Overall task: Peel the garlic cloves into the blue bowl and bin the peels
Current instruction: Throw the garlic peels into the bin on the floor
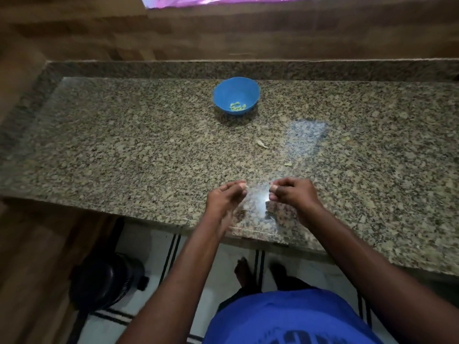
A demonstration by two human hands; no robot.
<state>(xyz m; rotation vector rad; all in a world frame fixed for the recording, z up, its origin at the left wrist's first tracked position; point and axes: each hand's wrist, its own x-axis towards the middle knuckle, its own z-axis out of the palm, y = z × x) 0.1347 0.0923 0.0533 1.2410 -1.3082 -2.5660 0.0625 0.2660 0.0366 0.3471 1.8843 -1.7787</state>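
Fingers [242, 188] of the left hand [224, 198] are curled with the tips drawn together over the near part of the table [124, 150]; whether anything is held between them cannot be told, as the hand is blurred. Fingers of the right hand [291, 194] are likewise curled, thumb tip close to the fingertips, and any piece pinched there is too small to make out. Both hands hover side by side, a little apart, above a bright reflection on the speckled stone.

Blue bowl [236, 95] stands toward the far side of the table, well apart from the hands, with several pale peeled garlic cloves [237, 107] lying at its bottom. Two scraps of peel lie on the table between bowl and hands: a larger peel [262, 144] nearer the bowl and a smaller scrap [288, 164] nearer the right hand.

On the floor at lower left stands a dark round bin [106, 281]. Bare feet [244, 271] show below the table edge, above a blue shirt [285, 319].
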